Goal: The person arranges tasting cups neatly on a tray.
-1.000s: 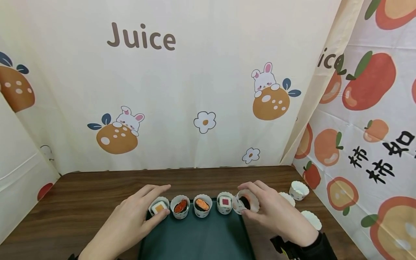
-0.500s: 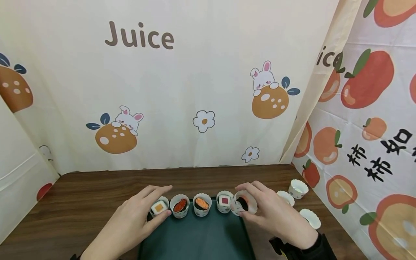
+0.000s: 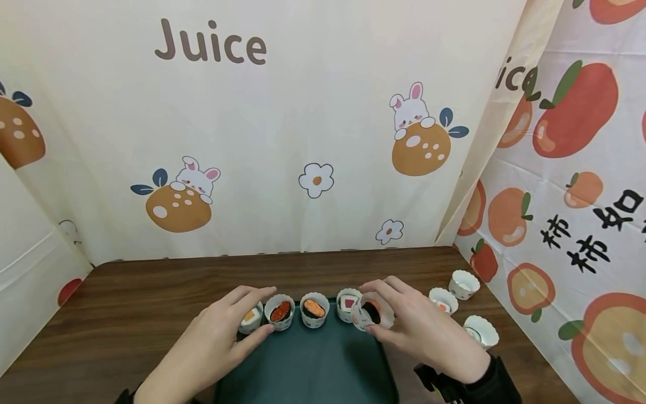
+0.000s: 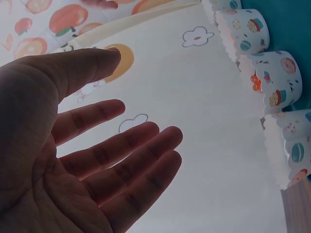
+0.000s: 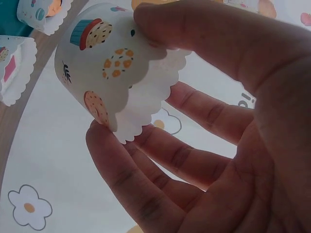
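My right hand (image 3: pixel 411 320) pinches a printed paper baking cup (image 5: pixel 102 60) between thumb and fingers; in the head view a dark sushi piece (image 3: pixel 372 312) shows inside it. That cup overlaps the right end of a row of similar cups along the far edge of a dark green tray (image 3: pixel 308 365). The row holds a red-topped sushi (image 3: pixel 280 311), an orange-topped one (image 3: pixel 314 308) and a square roll with a red centre (image 3: pixel 347 303). At the left end, a cup with a white and yellow roll (image 3: pixel 249 318) is partly hidden by my left hand (image 3: pixel 217 331). Its fingers are spread, holding nothing.
Right of the tray, more paper cups stand on the wooden table (image 3: pixel 166 292): a back one (image 3: pixel 464 285), one with an orange and white piece (image 3: pixel 444 302) and a nearer one (image 3: pixel 481 331). Printed cloth (image 3: pixel 262 140) hangs behind and at both sides.
My right hand has shifted the held cup slightly left, toward the square roll's cup. My left hand has moved a little right over the row's left end. The head view has tilted slightly down.
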`<state>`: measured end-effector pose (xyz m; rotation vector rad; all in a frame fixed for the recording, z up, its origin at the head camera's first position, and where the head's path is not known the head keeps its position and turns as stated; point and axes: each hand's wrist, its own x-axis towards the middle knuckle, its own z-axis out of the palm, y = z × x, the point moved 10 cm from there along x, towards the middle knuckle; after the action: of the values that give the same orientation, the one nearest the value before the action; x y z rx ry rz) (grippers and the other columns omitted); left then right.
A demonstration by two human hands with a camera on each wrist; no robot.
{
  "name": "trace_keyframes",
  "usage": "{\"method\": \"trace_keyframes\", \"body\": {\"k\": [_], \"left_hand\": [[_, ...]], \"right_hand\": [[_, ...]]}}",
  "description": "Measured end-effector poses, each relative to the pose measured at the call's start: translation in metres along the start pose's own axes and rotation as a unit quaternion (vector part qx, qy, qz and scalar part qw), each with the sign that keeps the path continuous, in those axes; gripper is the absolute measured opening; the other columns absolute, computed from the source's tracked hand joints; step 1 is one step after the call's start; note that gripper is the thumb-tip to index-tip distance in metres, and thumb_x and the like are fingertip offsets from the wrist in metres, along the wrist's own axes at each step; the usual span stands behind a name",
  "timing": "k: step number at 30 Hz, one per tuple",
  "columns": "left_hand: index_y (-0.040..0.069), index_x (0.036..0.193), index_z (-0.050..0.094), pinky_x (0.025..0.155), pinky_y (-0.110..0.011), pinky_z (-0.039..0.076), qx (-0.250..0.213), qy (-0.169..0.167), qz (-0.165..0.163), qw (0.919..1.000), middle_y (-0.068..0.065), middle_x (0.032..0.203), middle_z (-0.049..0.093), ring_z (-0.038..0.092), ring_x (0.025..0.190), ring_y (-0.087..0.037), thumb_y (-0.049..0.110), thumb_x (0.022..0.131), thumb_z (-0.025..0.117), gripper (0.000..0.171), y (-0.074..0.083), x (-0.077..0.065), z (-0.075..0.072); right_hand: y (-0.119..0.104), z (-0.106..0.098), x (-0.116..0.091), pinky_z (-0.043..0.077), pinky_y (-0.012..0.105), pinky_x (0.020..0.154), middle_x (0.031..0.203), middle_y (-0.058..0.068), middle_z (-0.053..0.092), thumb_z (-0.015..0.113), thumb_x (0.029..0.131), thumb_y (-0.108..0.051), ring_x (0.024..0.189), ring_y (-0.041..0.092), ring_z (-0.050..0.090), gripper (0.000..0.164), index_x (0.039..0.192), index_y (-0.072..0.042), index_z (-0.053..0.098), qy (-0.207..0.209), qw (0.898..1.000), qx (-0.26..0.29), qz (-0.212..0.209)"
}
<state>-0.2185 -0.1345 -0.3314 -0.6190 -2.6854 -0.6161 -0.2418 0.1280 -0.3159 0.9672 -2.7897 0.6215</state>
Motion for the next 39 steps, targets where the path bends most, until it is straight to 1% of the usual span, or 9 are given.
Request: {"method": "trace_keyframes", "body": {"k": [8,13,15,21,24,28,31,34,39], "left_hand": [[0.027,0.144,0.065,0.080,-0.028,0.062,-0.024,-0.004,0.015,0.9996,0.012,0.127,0.069,0.072,0.100,-0.007,0.030,0.094,0.085,0.055,0.008,0.001,0.006],[0.027,0.142,0.066,0.082,-0.029,0.063,-0.027,-0.004,0.013,0.9995,0.012,0.126,0.070,0.071,0.102,-0.007,0.031,0.094,0.085,0.053,0.012,0.001,0.009],[0.026,0.141,0.067,0.082,-0.028,0.063,-0.032,-0.001,0.016,0.9993,0.013,0.125,0.070,0.070,0.101,-0.005,0.030,0.094,0.085,0.051,0.014,0.001,0.010],[0.026,0.136,0.069,0.085,-0.031,0.063,-0.047,0.028,0.038,0.9978,0.015,0.121,0.071,0.068,0.103,-0.007,0.026,0.091,0.088,0.048,0.024,0.001,0.010],[0.028,0.136,0.069,0.083,-0.031,0.061,-0.050,0.031,0.037,0.9976,0.016,0.121,0.071,0.065,0.102,-0.006,0.027,0.091,0.088,0.048,0.026,0.000,0.012],[0.029,0.136,0.068,0.080,-0.026,0.061,-0.077,0.009,0.025,0.9967,0.013,0.125,0.070,0.062,0.098,-0.002,0.031,0.093,0.086,0.046,0.027,0.000,0.018],[0.025,0.136,0.068,0.080,-0.024,0.062,-0.108,-0.004,0.029,0.9937,0.009,0.127,0.070,0.063,0.095,0.000,0.030,0.094,0.085,0.045,0.029,0.001,0.023],[0.022,0.136,0.068,0.078,-0.023,0.063,-0.135,-0.007,0.046,0.9898,0.004,0.130,0.070,0.066,0.095,-0.001,0.028,0.095,0.084,0.044,0.034,0.000,0.026],[0.019,0.136,0.067,0.074,-0.020,0.062,-0.172,-0.011,0.076,0.9822,0.002,0.124,0.070,0.069,0.095,-0.002,0.027,0.098,0.081,0.041,0.043,-0.001,0.031]], "right_hand": [[-0.008,0.003,-0.001,0.048,0.020,0.069,0.129,-0.004,0.066,0.086,0.094,-0.026,0.080,-0.003,0.055,0.053,0.141,-0.023,0.062,-0.007,1.000,0.006,-0.013],[-0.012,0.005,-0.002,0.047,0.018,0.070,0.126,-0.005,0.066,0.086,0.093,-0.025,0.079,-0.003,0.053,0.054,0.141,-0.022,0.062,-0.007,1.000,0.010,-0.021],[-0.014,0.006,-0.001,0.048,0.019,0.072,0.125,-0.005,0.066,0.087,0.093,-0.025,0.083,-0.001,0.055,0.054,0.141,-0.022,0.063,-0.004,1.000,0.008,-0.026],[-0.018,0.008,-0.001,0.049,0.018,0.070,0.121,-0.006,0.065,0.086,0.094,-0.027,0.081,-0.001,0.054,0.054,0.142,-0.025,0.062,-0.004,0.999,0.020,-0.039],[-0.023,0.011,-0.001,0.048,0.018,0.071,0.121,-0.005,0.065,0.085,0.095,-0.027,0.083,-0.001,0.055,0.054,0.143,-0.024,0.061,-0.002,0.998,0.023,-0.051],[-0.029,0.014,0.000,0.050,0.018,0.074,0.122,-0.005,0.065,0.085,0.095,-0.027,0.089,0.001,0.058,0.055,0.144,-0.022,0.060,-0.002,0.997,0.022,-0.068],[-0.032,0.017,0.001,0.053,0.020,0.075,0.122,-0.005,0.064,0.085,0.095,-0.027,0.091,0.003,0.059,0.055,0.143,-0.021,0.060,-0.003,0.997,0.023,-0.075],[-0.034,0.019,0.002,0.054,0.021,0.076,0.124,-0.004,0.064,0.085,0.095,-0.027,0.093,0.003,0.060,0.055,0.143,-0.021,0.059,-0.002,0.996,0.029,-0.083],[-0.038,0.023,0.004,0.057,0.022,0.080,0.126,-0.003,0.063,0.084,0.096,-0.027,0.096,0.004,0.062,0.053,0.143,-0.020,0.059,-0.007,0.995,0.042,-0.094]]}}
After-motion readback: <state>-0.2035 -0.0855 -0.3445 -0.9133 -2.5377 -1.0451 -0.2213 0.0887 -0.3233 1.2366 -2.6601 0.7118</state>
